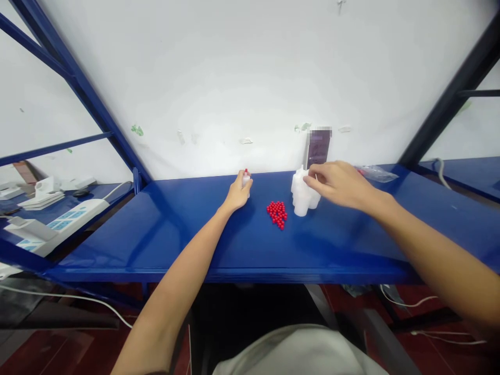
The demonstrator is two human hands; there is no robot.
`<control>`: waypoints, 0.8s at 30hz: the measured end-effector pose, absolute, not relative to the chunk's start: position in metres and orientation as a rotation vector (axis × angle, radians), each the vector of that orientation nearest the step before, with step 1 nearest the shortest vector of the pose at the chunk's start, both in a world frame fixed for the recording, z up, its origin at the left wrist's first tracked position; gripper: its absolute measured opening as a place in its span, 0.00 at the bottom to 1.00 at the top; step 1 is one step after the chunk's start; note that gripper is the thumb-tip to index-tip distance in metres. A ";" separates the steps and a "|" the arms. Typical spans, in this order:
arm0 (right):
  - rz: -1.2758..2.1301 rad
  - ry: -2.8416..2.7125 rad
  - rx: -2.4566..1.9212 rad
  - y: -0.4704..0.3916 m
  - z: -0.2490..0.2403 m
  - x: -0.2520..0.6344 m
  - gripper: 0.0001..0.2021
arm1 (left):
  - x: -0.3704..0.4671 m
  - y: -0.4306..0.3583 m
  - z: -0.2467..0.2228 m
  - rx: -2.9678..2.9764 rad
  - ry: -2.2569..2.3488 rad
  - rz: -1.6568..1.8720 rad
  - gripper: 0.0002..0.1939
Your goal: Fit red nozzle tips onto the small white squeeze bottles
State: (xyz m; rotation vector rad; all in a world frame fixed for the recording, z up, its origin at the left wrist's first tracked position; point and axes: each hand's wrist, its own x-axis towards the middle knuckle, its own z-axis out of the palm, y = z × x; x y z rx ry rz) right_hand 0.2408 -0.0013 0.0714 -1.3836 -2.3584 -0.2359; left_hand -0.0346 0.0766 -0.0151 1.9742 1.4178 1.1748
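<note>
My left hand is wrapped around a small white bottle with a red tip, upright near the back of the blue table. Over a tight group of white plastic bottles hovers my right hand, thumb and forefinger pinched at the upper part of one bottle at the group's right side. The other fingers are curled in, and the hand hides part of the group. Between my hands lies a loose pile of small red caps on the table.
A dark upright phone-like object leans on the wall behind the bottles. Farther right lies a clear plastic bag with something red in it. Blue frame posts stand at both sides; a white power strip is on the left.
</note>
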 end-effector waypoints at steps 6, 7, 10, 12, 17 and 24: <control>-0.027 -2.432 -0.861 -0.023 0.061 0.223 0.15 | -0.030 -0.016 0.004 2.318 1.767 0.894 0.06; -0.005 -2.439 -0.758 -0.027 0.055 0.217 0.15 | -0.027 -0.034 0.005 2.316 1.772 0.909 0.05; -0.026 -2.484 -0.544 -0.035 0.035 0.199 0.15 | -0.018 -0.074 0.003 2.354 1.644 0.932 0.07; -0.078 -2.549 -0.521 -0.036 0.025 0.191 0.15 | -0.016 -0.088 -0.002 2.461 1.504 0.872 0.06; -0.213 -2.685 -0.425 -0.036 0.011 0.186 0.17 | -0.023 -0.094 -0.007 2.646 1.318 0.757 0.06; -0.314 -2.787 -0.353 -0.054 0.002 0.185 0.20 | -0.030 -0.105 -0.003 2.867 1.330 0.447 0.06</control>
